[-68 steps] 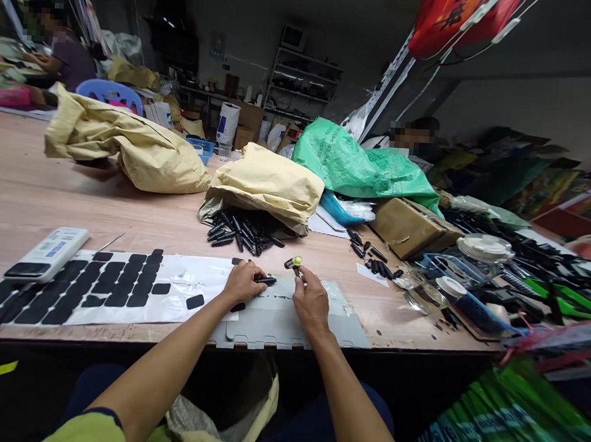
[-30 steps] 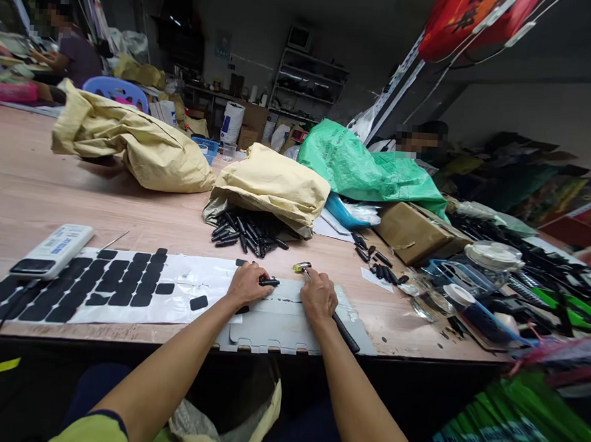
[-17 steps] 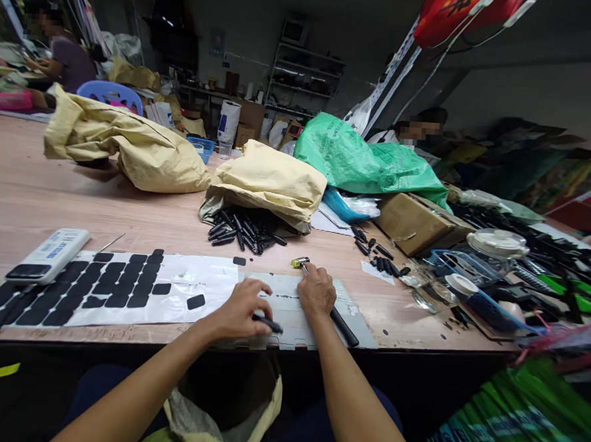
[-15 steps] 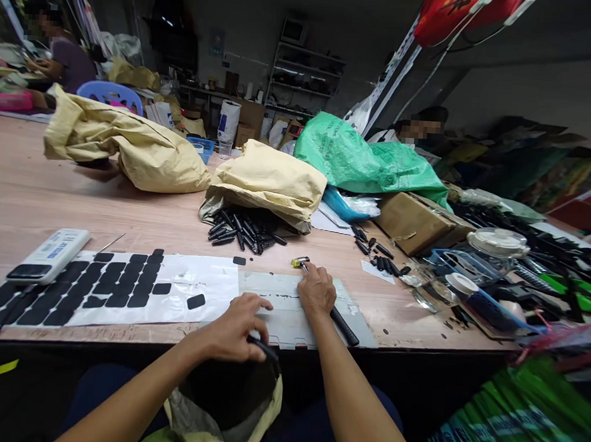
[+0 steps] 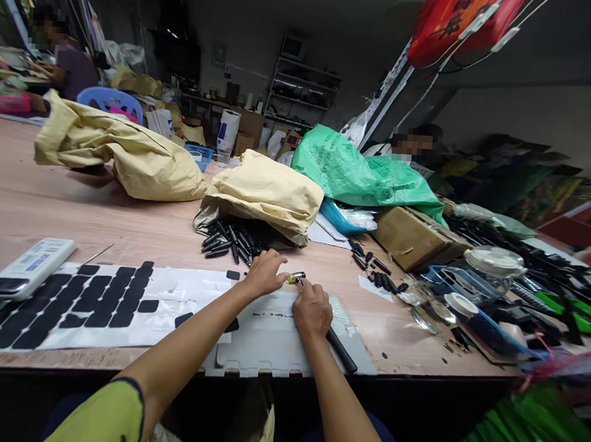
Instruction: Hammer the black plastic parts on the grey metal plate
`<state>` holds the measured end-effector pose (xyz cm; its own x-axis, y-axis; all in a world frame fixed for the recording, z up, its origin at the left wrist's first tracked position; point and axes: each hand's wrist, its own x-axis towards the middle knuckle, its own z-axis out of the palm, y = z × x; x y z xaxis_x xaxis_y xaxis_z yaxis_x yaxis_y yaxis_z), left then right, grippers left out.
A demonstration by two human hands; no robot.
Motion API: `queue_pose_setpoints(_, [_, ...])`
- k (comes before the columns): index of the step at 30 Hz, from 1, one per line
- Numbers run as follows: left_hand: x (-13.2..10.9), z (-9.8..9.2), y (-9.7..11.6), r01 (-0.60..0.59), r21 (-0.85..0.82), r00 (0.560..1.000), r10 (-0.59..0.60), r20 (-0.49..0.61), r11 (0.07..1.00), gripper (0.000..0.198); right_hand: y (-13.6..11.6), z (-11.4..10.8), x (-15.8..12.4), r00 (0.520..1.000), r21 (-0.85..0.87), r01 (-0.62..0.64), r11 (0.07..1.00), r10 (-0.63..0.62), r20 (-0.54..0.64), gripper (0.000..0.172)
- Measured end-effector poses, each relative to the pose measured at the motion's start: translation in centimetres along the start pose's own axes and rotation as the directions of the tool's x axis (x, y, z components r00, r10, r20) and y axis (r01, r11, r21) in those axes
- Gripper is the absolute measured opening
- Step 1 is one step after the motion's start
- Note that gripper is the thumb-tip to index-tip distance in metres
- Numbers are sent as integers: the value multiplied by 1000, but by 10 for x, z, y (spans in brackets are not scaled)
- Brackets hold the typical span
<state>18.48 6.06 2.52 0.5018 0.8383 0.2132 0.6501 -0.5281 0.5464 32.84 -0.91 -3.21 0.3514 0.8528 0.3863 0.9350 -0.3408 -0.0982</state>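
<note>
My right hand (image 5: 312,313) is closed round a small hammer, its metal and yellow head (image 5: 296,277) poking out beyond the fingers and its black grip (image 5: 341,352) lying behind the wrist. Under that hand is a grey board (image 5: 263,336) at the table's front edge. My left hand (image 5: 265,273) reaches over the board's far left corner, thumb and fingers apart, with nothing visible in it. Just beyond it, a pile of black pen-like parts (image 5: 234,240) spills from a yellow bag (image 5: 267,186). Below the table edge, an open bag (image 5: 263,429) is at my lap.
To the left, a white sheet with black rounded patches (image 5: 128,297) lies beside a white device (image 5: 27,268). More black parts (image 5: 384,281), a cardboard box (image 5: 419,238), jars (image 5: 496,260) and a green sack (image 5: 363,168) crowd the right. Two people sit farther back.
My left hand has moved from above the lap bag, where it held a black part, forward to the pile; that part no longer shows in it. The right hand stays on the hammer.
</note>
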Motion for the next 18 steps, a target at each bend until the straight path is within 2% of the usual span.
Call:
queue_pose_setpoints(4, [74, 18, -5, 31, 229, 998, -44, 54, 973, 30, 3, 5, 2, 999, 9, 37, 999, -37, -37, 31])
queue_pose_setpoints(9, [124, 33, -15, 72, 248, 987, -105, 121, 966, 23, 4, 5, 4, 999, 6, 29, 1000, -29, -22, 31])
queue_pose_setpoints(13, [131, 38, -20, 48, 239, 992, -74, 102, 970, 19, 3, 4, 5, 1000, 17, 15, 1000, -15, 14, 31])
queue_pose_setpoints(15, [122, 38, -21, 13, 235, 996, -33, 80, 972, 20, 3, 4, 5, 1000, 18, 7, 1000, -8, 30, 32])
queue_pose_setpoints(18, [95, 36, -25, -49, 225, 994, 26, 103, 973, 18, 2, 2, 5, 999, 11, -1, 1000, 1, 41, 31])
